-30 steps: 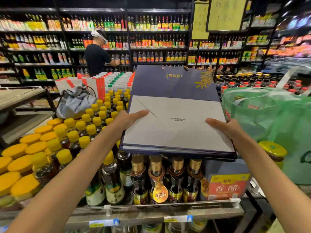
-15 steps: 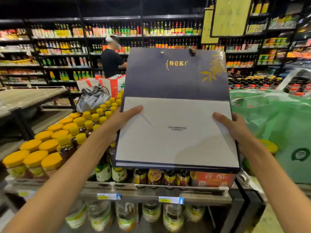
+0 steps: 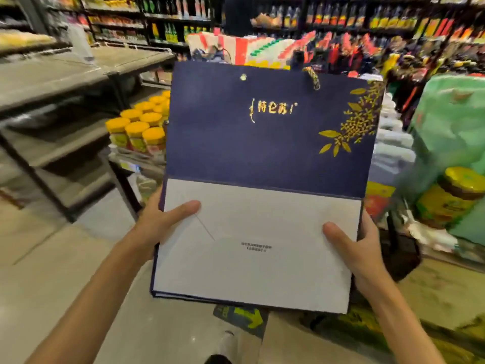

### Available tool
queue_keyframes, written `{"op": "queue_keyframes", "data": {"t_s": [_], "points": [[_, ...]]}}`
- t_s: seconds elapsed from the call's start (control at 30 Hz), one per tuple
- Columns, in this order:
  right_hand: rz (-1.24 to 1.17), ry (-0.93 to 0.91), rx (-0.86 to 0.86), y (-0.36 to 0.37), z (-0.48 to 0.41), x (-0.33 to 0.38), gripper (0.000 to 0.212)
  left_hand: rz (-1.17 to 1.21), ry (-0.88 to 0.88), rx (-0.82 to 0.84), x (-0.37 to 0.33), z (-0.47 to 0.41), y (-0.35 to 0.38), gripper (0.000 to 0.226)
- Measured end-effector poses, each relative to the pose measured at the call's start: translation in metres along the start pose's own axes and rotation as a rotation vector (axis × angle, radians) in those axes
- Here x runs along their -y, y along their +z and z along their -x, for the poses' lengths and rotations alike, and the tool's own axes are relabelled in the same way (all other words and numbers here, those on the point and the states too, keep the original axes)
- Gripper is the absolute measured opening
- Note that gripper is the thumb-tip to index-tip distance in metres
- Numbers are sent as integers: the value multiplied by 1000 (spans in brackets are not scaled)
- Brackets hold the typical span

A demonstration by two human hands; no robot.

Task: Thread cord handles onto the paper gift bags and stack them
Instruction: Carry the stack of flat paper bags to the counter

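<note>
A flat stack of navy paper gift bags (image 3: 267,143) with gold lettering and gold leaves is held up in front of me, its white folded bottom panel facing me. My left hand (image 3: 160,224) grips the lower left edge, thumb on the white panel. My right hand (image 3: 354,248) grips the lower right edge the same way. A gold and dark cord handle (image 3: 312,77) comes out of the top right hole; the top left hole (image 3: 243,77) shows no cord.
A grey metal shelf unit (image 3: 65,82) stands at left. Yellow-capped jars (image 3: 136,130) sit behind the bags. At right are a green plastic bag (image 3: 451,122) and a yellow-lidded jar (image 3: 451,198). The floor (image 3: 52,285) lies below, with a yellow arrow sticker (image 3: 246,317).
The bags have come up off the bottle display and toward me, held more upright. My view has swung down and left, so the floor now shows beneath them.
</note>
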State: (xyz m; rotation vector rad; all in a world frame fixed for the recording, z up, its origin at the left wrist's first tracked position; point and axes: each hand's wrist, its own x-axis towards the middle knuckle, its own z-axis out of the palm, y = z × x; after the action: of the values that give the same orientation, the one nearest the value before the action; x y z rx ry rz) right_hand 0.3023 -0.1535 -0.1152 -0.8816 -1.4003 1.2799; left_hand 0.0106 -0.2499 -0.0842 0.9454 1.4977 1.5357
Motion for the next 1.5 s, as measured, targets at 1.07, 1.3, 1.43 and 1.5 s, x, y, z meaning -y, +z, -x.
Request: {"op": "queue_keyframes", "data": {"t_s": [1.07,1.3,1.43,1.5], "points": [[-25,430,934,536,59,-113,40,142,-191,-1026,99,217,-435,88],[65,405,920,664,39,-140,30,140,-208,-1025,103,170,-544,61],[79,402,946,754,7,-163,30,167,-187,-1045,108,122,-615,71],[75,399,971,801,-12,-170,32,169,-181,-1051,106,96,-656,79]]}}
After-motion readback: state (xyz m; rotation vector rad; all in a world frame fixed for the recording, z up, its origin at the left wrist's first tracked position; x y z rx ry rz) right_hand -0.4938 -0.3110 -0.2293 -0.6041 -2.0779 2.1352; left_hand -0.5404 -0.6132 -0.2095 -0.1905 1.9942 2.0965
